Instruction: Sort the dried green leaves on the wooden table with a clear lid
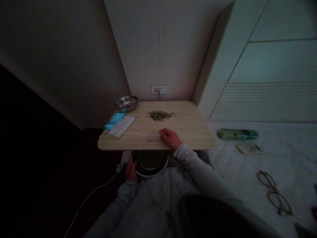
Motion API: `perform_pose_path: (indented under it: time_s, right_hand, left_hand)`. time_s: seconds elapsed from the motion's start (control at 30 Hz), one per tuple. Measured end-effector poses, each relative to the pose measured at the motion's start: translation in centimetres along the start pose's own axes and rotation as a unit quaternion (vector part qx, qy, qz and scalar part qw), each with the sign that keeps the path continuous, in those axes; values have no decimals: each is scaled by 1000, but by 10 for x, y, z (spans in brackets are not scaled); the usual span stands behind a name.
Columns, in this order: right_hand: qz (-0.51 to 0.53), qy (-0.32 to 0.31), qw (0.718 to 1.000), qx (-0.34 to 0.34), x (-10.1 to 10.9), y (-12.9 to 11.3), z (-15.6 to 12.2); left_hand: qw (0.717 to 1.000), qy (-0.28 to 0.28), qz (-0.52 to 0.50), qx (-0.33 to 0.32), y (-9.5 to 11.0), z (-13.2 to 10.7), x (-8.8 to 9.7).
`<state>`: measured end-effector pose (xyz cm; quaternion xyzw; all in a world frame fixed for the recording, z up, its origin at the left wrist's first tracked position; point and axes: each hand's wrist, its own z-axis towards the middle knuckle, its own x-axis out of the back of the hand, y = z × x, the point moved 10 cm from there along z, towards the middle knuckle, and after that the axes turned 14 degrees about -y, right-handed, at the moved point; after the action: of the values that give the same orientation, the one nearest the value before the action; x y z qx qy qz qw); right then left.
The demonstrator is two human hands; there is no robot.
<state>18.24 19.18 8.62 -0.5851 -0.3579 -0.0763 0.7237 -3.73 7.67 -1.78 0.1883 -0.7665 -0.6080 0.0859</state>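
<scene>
My right hand (170, 137) rests on a small wooden table (193, 132) near its front edge, fingers curled against a small pale heap (153, 136) of something light. Whether the hand grips it is unclear. Farther back on the table lies a pile of small dark green grains (159, 115). My left hand (131, 172) is below the table's front edge, holding the rim of a round metal bowl (150, 163) on my lap.
A second metal bowl (126, 103) sits at the table's back left corner. A white flat object (122, 126) with a blue item lies at the left edge. A wall socket (158, 89) is behind. On the bed at right lie a green tube (237, 134), a small card, and glasses (273, 191).
</scene>
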Motion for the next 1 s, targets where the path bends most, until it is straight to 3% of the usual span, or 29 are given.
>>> perform_pose_path:
  time_s: [0.6, 0.83, 1.0]
  right_hand:
    - [36, -41, 998, 7, -9, 1, 0]
    - [45, 41, 998, -12, 6, 10, -3]
    - [32, 46, 998, -27, 7, 12, -4]
  left_hand:
    - [1000, -11, -4, 0, 0, 1, -3]
    - [1000, -3, -2, 6, 6, -4, -4]
    - [1000, -4, 2, -3, 1, 0, -1]
